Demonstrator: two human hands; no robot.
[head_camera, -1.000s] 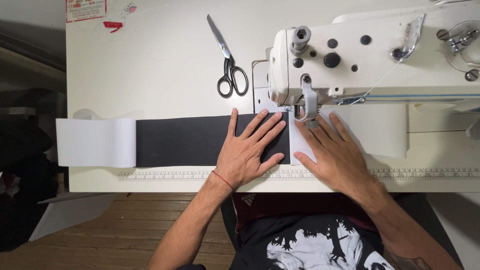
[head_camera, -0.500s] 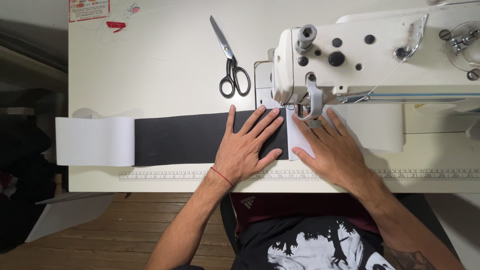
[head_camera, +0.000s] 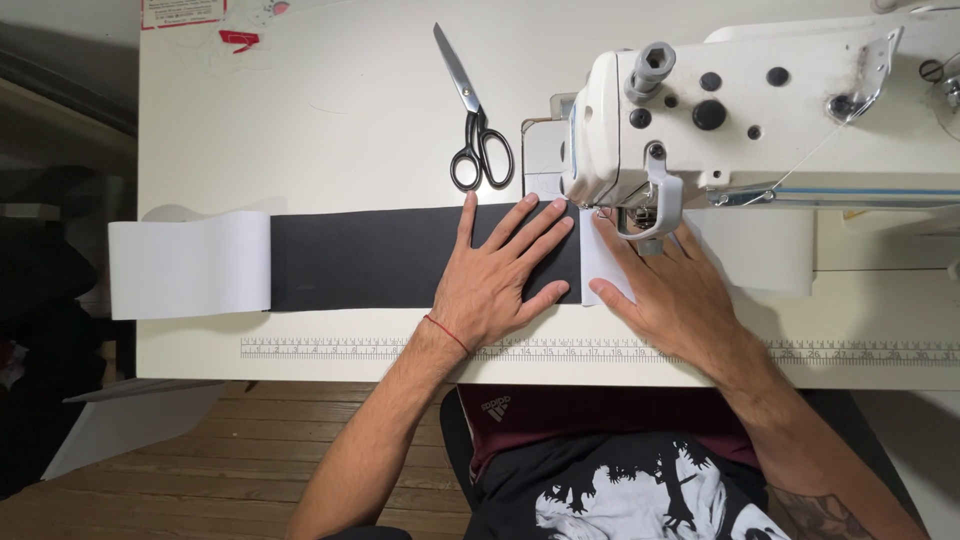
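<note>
- The white worktable (head_camera: 330, 150) fills most of the view, with a printed ruler strip (head_camera: 400, 349) along its near edge; wooden floorboards (head_camera: 250, 450) show below it at 7 o'clock, and a dark, unlit part of the room lies at 9 o'clock.
- The white sewing machine (head_camera: 760, 110) takes up the table from 12 to 3 o'clock, its head overhanging the cloth.
- A long fabric strip runs left to right across the table: its black length (head_camera: 370, 258) lies in the middle, and a white end (head_camera: 190, 265) hangs just over the table's left edge at 9 o'clock. A white piece (head_camera: 603, 272) joins the black at the machine's foot, and more white cloth (head_camera: 760, 255) lies past it at 3 o'clock.
- The left hand (head_camera: 500, 275) lies flat on the black cloth, fingers spread, fingertips pointing to 1 o'clock toward the machine.
- The right hand (head_camera: 672, 290) lies flat on the white piece just right of the seam, fingers spread, fingertips under the machine head.
- Black-handled scissors (head_camera: 472, 125) lie closed at 11 o'clock from the left hand, apart from the cloth.
</note>
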